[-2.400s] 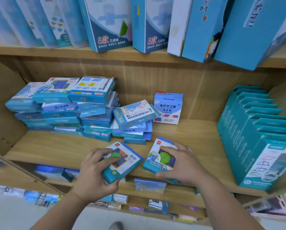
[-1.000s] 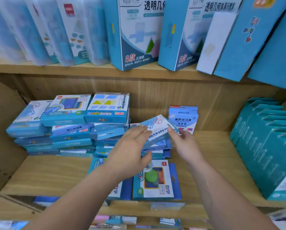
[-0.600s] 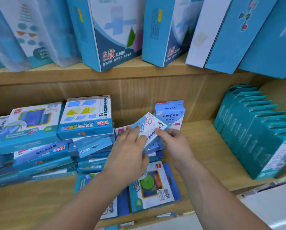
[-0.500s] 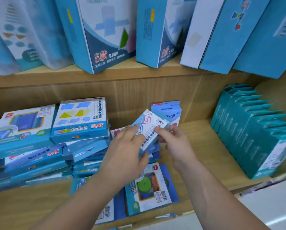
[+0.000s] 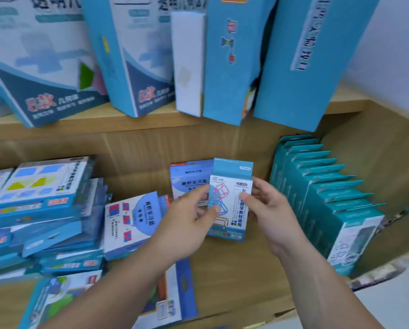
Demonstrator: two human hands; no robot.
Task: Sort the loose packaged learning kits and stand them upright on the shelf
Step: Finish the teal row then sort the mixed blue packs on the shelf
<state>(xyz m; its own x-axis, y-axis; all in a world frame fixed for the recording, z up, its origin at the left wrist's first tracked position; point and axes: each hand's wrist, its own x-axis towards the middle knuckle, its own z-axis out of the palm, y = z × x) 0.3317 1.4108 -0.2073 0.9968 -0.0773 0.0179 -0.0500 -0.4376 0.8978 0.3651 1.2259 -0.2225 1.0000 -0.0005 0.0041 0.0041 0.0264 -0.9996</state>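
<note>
**Wooden shelf (image 5: 234,269): one small kit (image 5: 230,210) gripped from both sides**

Far left on the shelf, a stack of flat kits (image 5: 39,210) lies piled up, its print blurred. A kit with red and blue squares (image 5: 129,222) leans tilted against the right side of the stack. Two front kits (image 5: 56,300) lie flat near the front edge, partly under the left forearm.

The left hand (image 5: 187,224) pinches the small kit's left edge, with its thumb on the printed front. The small kit is upright at mid-shelf with its hang tab on top. I cannot tell whether its bottom edge touches the wood. Just behind it and a little to the left, a pale blue kit (image 5: 189,179) stands upright against the back panel.

The right hand (image 5: 270,210) clamps the small kit's right edge, thumb in front and fingers behind. Farther right, a row of teal boxes (image 5: 322,198) stands upright, packed face to face. Above, large blue boxes (image 5: 222,67) lean on the upper board (image 5: 151,119).
</note>
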